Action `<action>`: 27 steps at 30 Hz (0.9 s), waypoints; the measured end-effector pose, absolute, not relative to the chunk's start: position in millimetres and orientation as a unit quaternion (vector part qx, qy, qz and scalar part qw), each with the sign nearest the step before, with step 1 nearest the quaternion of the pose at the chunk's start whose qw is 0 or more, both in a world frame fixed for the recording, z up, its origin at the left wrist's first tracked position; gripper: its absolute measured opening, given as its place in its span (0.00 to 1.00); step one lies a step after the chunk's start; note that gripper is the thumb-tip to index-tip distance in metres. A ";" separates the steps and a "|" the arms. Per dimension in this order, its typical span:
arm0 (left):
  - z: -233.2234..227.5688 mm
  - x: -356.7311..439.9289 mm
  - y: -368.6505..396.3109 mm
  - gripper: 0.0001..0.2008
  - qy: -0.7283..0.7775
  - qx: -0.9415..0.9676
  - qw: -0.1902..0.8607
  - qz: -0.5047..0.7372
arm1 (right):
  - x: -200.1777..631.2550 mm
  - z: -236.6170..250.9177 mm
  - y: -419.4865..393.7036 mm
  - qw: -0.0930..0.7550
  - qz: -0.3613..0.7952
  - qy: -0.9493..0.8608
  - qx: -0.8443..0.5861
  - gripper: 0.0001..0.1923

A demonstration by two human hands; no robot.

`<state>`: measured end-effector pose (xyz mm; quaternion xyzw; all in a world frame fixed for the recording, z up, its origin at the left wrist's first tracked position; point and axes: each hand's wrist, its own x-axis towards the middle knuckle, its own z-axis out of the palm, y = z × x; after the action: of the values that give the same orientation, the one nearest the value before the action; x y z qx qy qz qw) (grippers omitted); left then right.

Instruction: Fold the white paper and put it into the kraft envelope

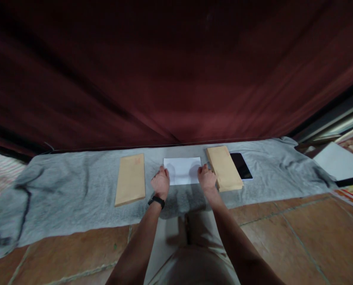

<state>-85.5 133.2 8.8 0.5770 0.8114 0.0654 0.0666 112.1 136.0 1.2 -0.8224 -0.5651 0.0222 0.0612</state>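
A white sheet of paper (182, 170) lies flat on a grey cloth (75, 198) spread over the floor. My left hand (160, 183) rests on the sheet's near left corner, fingers curled down onto it. My right hand (207, 178) presses the near right corner the same way. A black band sits on my left wrist. A brown envelope (130, 179) lies to the left of the sheet. A stack of brown envelopes (224, 168) lies just right of my right hand.
A dark phone (241, 166) lies face up beside the right envelope stack. A dark red curtain (176, 79) hangs behind the cloth. Brown floor tiles (298, 237) surround my legs. White paper (338, 160) and printed items lie at the far right.
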 end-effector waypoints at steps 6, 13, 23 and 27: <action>6.4 -86.6 134.3 0.18 0.810 0.582 0.049 0.058 | 109.0 4.9 129.1 0.097 -0.006 -0.586 -0.804 0.15; 1.0 -87.7 135.6 0.19 0.804 0.591 0.028 0.058 | 84.5 -4.4 117.3 0.181 -0.016 -0.696 -0.695 0.22; 4.2 -87.4 134.6 0.18 0.805 0.591 0.022 0.052 | 74.9 -32.0 106.9 0.205 0.005 -0.722 -0.661 0.24; 5.8 -86.3 133.9 0.18 0.810 0.584 0.022 0.059 | 76.3 -35.5 104.5 0.218 0.006 -0.722 -0.657 0.25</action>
<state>-86.3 133.9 5.8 0.5836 0.8096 0.0590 0.0223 76.3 104.5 -35.5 -0.6565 -0.7221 0.0063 0.2177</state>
